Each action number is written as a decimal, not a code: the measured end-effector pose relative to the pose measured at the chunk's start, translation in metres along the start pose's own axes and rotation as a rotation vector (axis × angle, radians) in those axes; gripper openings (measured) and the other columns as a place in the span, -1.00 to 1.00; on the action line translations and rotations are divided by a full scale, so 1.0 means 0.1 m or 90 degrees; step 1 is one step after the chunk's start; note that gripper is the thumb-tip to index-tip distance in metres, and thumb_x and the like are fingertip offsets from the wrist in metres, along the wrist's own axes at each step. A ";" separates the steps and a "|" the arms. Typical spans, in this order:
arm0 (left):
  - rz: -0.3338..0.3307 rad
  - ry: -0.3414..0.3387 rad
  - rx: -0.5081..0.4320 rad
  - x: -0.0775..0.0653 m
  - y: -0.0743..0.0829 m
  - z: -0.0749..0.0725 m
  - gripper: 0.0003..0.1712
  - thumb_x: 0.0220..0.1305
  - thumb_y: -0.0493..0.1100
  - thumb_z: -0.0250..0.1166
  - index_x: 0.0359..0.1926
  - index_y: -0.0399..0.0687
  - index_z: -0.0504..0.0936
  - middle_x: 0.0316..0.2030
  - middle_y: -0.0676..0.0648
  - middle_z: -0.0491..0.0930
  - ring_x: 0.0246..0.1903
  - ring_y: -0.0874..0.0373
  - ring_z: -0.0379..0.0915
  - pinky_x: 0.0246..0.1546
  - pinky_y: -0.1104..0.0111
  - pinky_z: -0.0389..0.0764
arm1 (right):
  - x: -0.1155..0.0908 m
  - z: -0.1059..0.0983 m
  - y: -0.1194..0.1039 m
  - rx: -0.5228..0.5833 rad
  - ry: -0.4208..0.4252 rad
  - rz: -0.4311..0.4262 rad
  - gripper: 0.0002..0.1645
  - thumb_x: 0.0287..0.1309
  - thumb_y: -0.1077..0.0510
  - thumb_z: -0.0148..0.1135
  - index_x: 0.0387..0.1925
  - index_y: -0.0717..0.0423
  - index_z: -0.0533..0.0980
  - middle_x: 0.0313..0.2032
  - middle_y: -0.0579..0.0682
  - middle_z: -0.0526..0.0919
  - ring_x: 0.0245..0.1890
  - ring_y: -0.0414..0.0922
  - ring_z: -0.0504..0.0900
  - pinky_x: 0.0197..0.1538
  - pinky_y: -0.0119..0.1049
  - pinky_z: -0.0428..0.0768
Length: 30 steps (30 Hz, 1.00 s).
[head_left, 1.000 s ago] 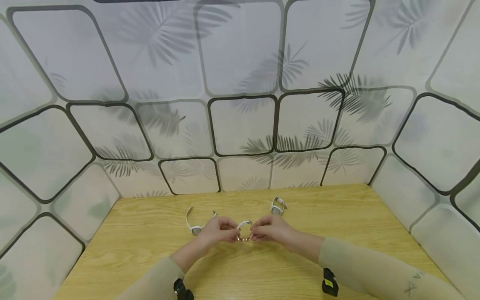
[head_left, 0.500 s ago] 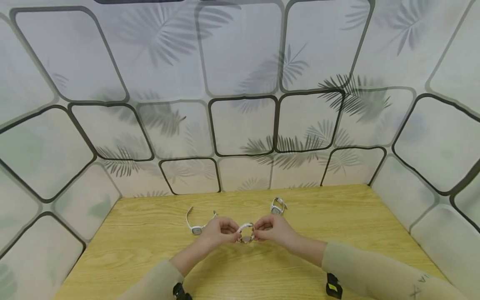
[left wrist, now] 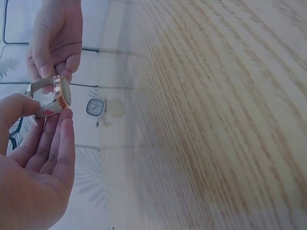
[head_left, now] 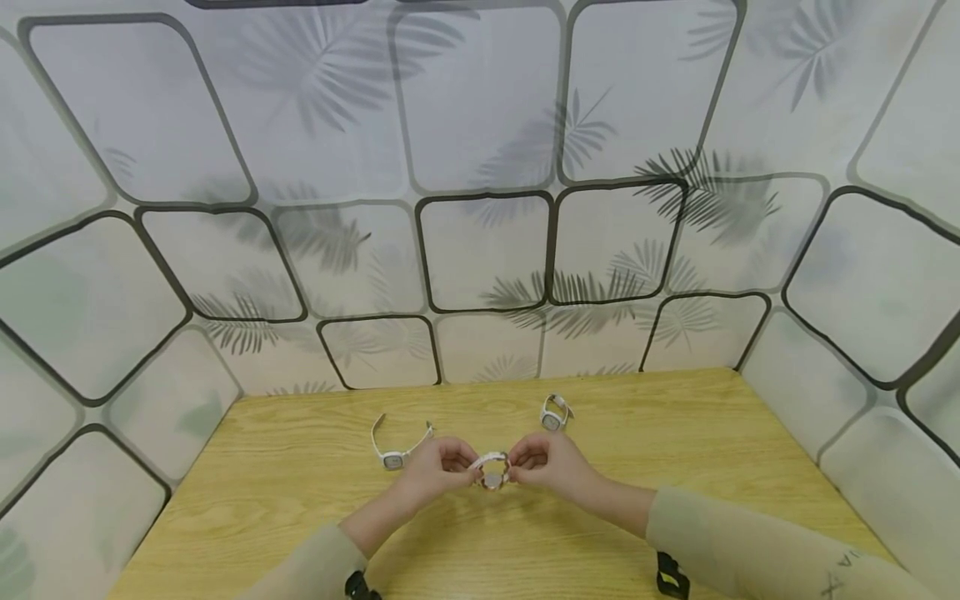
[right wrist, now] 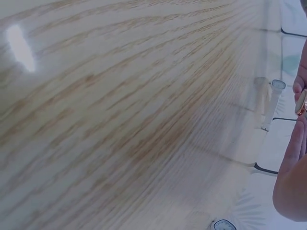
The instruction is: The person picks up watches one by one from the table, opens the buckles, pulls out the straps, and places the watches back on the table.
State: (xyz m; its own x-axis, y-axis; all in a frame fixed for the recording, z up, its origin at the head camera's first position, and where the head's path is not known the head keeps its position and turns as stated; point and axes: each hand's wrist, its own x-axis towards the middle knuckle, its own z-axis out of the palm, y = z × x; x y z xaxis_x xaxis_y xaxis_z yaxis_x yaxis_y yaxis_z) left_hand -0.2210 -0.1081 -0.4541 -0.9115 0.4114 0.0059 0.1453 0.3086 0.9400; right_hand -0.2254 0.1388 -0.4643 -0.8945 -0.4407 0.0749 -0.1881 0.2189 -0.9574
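Observation:
Both hands hold a white-strapped wristwatch (head_left: 492, 457) with a rose-gold case between them, above the wooden table (head_left: 480, 550). My left hand (head_left: 432, 473) pinches its strap on the left, thumb on top, as the left wrist view shows. On the other side, the fingertips of my right hand (head_left: 555, 467) pinch the watch near its case (left wrist: 62, 92). Its strap is bent into a ring, with the dial at the bottom in the head view. The right wrist view catches only part of the right hand (right wrist: 292, 182) and a sliver of the watch; whether the clasp is fastened cannot be seen.
A white watch (head_left: 393, 460) with its strap spread lies just behind my left hand. Another white watch (head_left: 552, 422), strap looped, stands behind my right hand. Patterned fabric walls (head_left: 487, 250) border the table at the back and both sides.
The held watch has tilted, so its dial now shows inside the strap ring. Both hands have sunk slightly, and the right has shifted a little to the right.

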 end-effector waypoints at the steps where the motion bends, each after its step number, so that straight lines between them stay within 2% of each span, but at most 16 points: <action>1: 0.004 -0.001 -0.001 0.00 0.00 0.00 -0.83 0.30 -0.33 0.46 -0.17 -0.39 0.72 -0.28 -0.22 0.77 -0.35 0.28 0.61 -0.31 0.53 0.63 | 0.00 0.00 0.00 0.002 0.000 -0.002 -0.84 0.23 0.40 0.43 -0.21 0.48 0.66 -0.31 0.24 0.80 -0.37 -0.32 0.71 -0.24 -0.53 0.72; 12: 0.022 -0.003 0.017 -0.01 -0.01 0.00 -0.85 0.31 -0.31 0.45 -0.17 -0.35 0.72 -0.26 -0.19 0.76 -0.34 0.32 0.60 -0.29 0.52 0.62 | -0.03 0.00 0.02 -0.007 0.001 -0.023 -0.84 0.22 0.41 0.43 -0.20 0.47 0.65 -0.30 0.24 0.80 -0.37 -0.35 0.69 -0.25 -0.55 0.71; 21: 0.050 -0.001 0.015 -0.04 0.00 0.01 -0.85 0.28 -0.34 0.46 -0.18 -0.37 0.73 -0.24 -0.28 0.78 -0.30 0.29 0.64 -0.27 0.54 0.67 | -0.04 0.00 0.03 -0.015 0.002 -0.026 -0.84 0.21 0.41 0.44 -0.21 0.47 0.65 -0.29 0.23 0.79 -0.37 -0.36 0.69 -0.22 -0.55 0.72; 30: 0.050 0.001 0.031 -0.03 -0.01 0.02 -0.86 0.27 -0.34 0.46 -0.20 -0.36 0.73 -0.26 -0.24 0.78 -0.33 0.34 0.63 -0.26 0.54 0.67 | -0.05 0.01 0.05 -0.028 0.000 -0.030 -0.84 0.21 0.38 0.46 -0.22 0.44 0.67 -0.29 0.21 0.79 -0.38 -0.38 0.68 -0.25 -0.54 0.69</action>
State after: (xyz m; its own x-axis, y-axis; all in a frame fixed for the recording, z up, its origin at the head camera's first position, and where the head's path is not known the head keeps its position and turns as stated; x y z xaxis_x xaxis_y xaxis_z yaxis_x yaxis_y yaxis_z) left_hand -0.2177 -0.1080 -0.4555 -0.8973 0.4343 0.0790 0.2343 0.3169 0.9190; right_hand -0.2219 0.1415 -0.4692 -0.8845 -0.4510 0.1194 -0.2475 0.2365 -0.9396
